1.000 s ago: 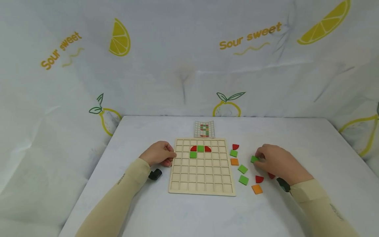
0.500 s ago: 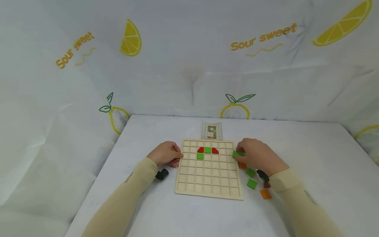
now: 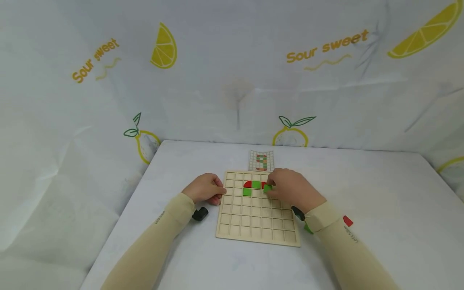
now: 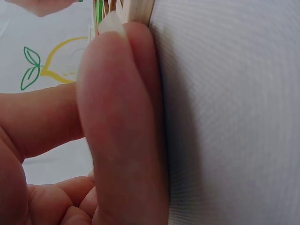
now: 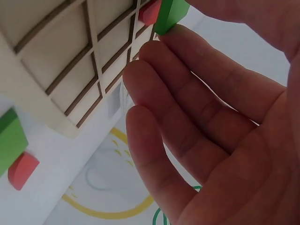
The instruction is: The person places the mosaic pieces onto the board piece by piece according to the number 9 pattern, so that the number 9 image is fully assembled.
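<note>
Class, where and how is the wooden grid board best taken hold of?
Probably pinch the left rim of the wooden grid board, coming low from the left: it lies flat, its straight edge stands above the table, and the right grip hangs over the opposite side.

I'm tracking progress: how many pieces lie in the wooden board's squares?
4: left red piece, upper green tile beside it, partly covered right red piece beyond that, lower green tile below the first in the head view. The right hand may hide more.
</note>
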`<act>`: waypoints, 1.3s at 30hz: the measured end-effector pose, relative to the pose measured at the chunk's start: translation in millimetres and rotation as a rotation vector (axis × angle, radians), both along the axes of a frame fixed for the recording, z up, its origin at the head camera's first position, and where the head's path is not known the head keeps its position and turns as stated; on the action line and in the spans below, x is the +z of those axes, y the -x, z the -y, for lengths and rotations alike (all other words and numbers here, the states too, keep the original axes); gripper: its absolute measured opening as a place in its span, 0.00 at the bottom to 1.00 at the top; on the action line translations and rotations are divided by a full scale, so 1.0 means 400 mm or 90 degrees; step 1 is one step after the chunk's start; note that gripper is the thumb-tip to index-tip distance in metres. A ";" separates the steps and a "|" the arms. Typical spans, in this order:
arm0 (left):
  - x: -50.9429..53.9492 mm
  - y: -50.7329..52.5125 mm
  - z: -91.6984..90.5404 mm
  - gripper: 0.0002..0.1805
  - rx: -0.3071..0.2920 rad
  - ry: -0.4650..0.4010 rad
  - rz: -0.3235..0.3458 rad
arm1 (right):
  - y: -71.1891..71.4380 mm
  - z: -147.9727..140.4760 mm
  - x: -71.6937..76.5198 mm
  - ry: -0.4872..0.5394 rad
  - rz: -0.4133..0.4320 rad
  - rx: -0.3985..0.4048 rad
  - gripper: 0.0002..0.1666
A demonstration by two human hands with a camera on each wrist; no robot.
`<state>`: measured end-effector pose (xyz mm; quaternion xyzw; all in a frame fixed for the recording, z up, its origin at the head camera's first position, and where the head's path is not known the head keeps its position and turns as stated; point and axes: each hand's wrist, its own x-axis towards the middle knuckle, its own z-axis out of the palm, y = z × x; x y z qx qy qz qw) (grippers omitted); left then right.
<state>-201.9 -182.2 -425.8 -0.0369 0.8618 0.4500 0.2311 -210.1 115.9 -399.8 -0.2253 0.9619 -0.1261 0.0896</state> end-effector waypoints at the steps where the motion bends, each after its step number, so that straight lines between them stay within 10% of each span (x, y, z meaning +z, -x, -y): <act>1: 0.000 0.000 -0.002 0.10 -0.001 -0.001 0.000 | -0.002 0.002 -0.002 -0.001 -0.003 0.006 0.12; 39: 0.001 0.001 -0.002 0.11 -0.005 0.011 0.002 | -0.018 0.024 -0.014 -0.026 -0.032 0.031 0.07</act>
